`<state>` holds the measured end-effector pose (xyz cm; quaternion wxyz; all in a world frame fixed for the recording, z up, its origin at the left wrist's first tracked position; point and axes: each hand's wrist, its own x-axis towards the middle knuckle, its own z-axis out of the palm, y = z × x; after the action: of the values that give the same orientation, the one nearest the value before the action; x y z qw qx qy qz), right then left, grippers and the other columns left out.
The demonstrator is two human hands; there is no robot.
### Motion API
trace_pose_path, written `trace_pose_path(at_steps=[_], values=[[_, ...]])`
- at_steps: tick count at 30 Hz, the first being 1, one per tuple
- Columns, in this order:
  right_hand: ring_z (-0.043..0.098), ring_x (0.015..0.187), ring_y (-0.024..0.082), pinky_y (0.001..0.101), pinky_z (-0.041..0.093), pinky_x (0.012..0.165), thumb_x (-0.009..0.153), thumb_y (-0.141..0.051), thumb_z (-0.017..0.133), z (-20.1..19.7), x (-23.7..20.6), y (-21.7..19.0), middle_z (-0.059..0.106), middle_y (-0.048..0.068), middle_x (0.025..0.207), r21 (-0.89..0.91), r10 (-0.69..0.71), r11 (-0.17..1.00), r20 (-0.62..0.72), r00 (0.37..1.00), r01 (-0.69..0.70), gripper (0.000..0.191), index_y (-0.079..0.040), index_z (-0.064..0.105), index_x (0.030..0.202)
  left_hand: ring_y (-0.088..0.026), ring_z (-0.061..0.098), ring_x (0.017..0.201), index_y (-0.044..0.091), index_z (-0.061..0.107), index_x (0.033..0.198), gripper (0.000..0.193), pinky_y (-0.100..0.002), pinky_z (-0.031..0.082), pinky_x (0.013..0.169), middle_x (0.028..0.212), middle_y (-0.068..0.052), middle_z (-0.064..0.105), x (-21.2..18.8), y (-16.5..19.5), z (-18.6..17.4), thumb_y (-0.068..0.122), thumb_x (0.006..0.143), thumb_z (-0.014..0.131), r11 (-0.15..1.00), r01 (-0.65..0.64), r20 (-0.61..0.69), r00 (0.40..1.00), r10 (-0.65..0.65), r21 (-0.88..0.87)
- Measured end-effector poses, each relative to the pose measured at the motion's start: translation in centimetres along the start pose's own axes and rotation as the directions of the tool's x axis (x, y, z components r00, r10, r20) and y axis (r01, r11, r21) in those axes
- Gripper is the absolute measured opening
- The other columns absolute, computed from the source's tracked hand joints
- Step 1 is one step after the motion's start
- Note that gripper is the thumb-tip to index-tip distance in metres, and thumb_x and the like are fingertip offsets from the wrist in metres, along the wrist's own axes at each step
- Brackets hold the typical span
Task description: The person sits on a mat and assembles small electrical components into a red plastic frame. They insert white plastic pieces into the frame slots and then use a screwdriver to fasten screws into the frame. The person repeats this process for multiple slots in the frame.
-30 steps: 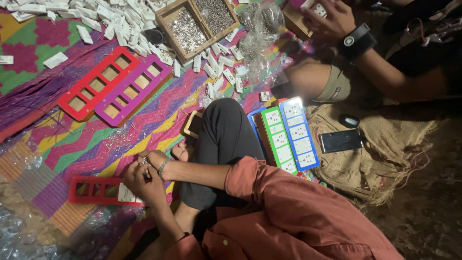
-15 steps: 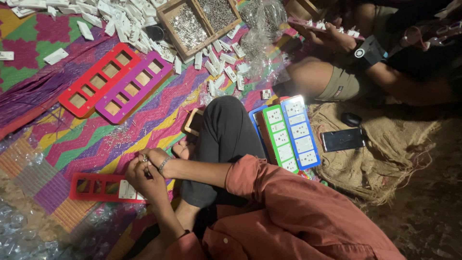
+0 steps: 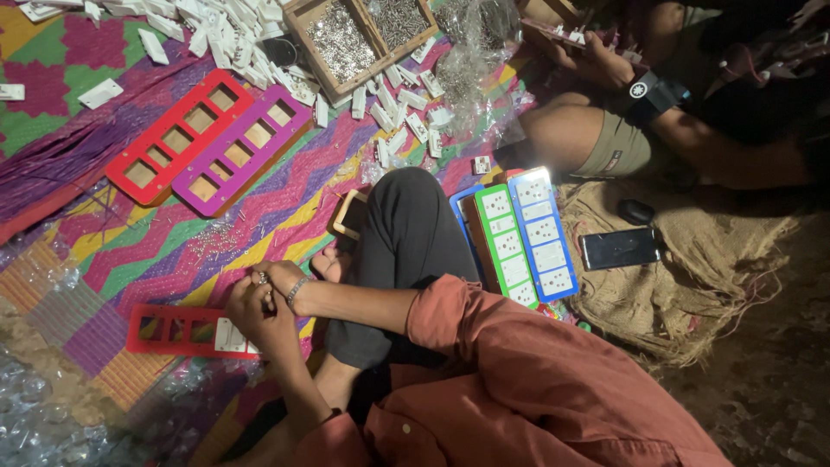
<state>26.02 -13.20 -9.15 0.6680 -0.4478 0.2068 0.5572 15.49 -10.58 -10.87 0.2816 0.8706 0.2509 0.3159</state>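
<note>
Fingers (image 3: 259,298) of both hands closed on white socket insert (image 3: 230,335), pressing it into red frame (image 3: 173,331); next calls for firm seating.

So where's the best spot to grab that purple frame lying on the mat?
Probably by one long edge rail of the purple frame, coming from above on its lower right side. It lies flat, its other long side sits tight against the red frame, and the open mat on that lower right side leaves room. Its windows also offer finger holds.
</note>
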Motion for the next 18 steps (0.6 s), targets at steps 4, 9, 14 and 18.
trace_pose_path(at_steps=[4,9,14,18], values=[[0.053,0.045,0.015,0.0299,0.042,0.039,0.099,-0.028,0.057,-0.1,0.1,0.0,0.057,0.003,0.062,0.009,0.034,0.999,-0.01,0.999,-0.034,0.026,-0.009,0.059,0.081,-0.04,0.058,0.122,0.002,0.059,0.103,0.019,-0.051,0.047,0.104,0.13,-0.017,0.064,-0.1,-0.2,0.2,-0.006,0.093,0.073,0.999,-0.01,-0.007,1.0,0.01,-0.035],[0.053,0.046,0.016,0.0306,0.043,0.04,0.1,-0.026,0.055,0.0,0.2,0.1,0.057,0.004,0.064,-0.013,0.01,1.0,0.001,1.0,-0.01,0.025,-0.008,0.059,0.083,-0.04,0.058,0.123,0.002,0.058,0.103,0.021,-0.051,0.047,0.104,0.131,-0.016,0.063,-0.2,-0.1,0.2,-0.008,0.092,0.073,0.999,0.028,-0.005,1.0,-0.028,-0.044],[0.053,0.046,0.016,0.0306,0.042,0.04,0.101,-0.028,0.055,0.4,0.1,0.0,0.058,0.003,0.064,-0.002,0.033,0.999,-0.014,0.999,-0.033,0.026,-0.009,0.06,0.084,-0.038,0.059,0.122,0.003,0.058,0.1,0.02,-0.05,0.049,0.101,0.129,-0.016,0.063,-0.1,0.3,0.2,-0.007,0.091,0.073,0.995,0.06,-0.027,0.998,-0.063,-0.081],[0.053,0.046,0.016,0.0308,0.042,0.041,0.102,-0.028,0.054,0.4,-0.1,-0.1,0.058,0.004,0.063,-0.011,0.04,0.999,0.013,0.999,-0.04,0.028,-0.009,0.06,0.083,-0.038,0.06,0.121,0.002,0.058,0.1,0.019,-0.051,0.049,0.103,0.128,-0.016,0.064,0.3,1.0,-0.2,-0.006,0.092,0.073,0.998,0.033,-0.057,0.998,-0.036,-0.063]])
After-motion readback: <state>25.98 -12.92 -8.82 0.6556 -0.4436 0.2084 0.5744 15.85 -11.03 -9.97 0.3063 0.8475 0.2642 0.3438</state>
